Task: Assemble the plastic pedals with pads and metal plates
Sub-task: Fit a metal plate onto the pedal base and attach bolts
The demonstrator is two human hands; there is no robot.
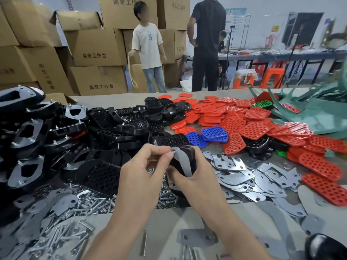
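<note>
A black plastic pedal (188,156) with a grey metal plate (181,160) against it is held upright above the table's middle. My right hand (187,182) grips the pedal from below and behind. My left hand (144,166) pinches a small metal fastener (172,151) at the plate's top edge with thumb and forefinger. Loose metal plates (238,177) lie to the right, red pads (249,128) beyond them, black pedals (120,126) to the left.
Finished pedals with plates (26,132) are stacked at the far left. Bolts and nuts (78,203) litter the near table. Two blue pads (206,136) lie ahead. Green plastic scrap (308,113) sits at the right. Two people (148,49) stand before cardboard boxes (93,47).
</note>
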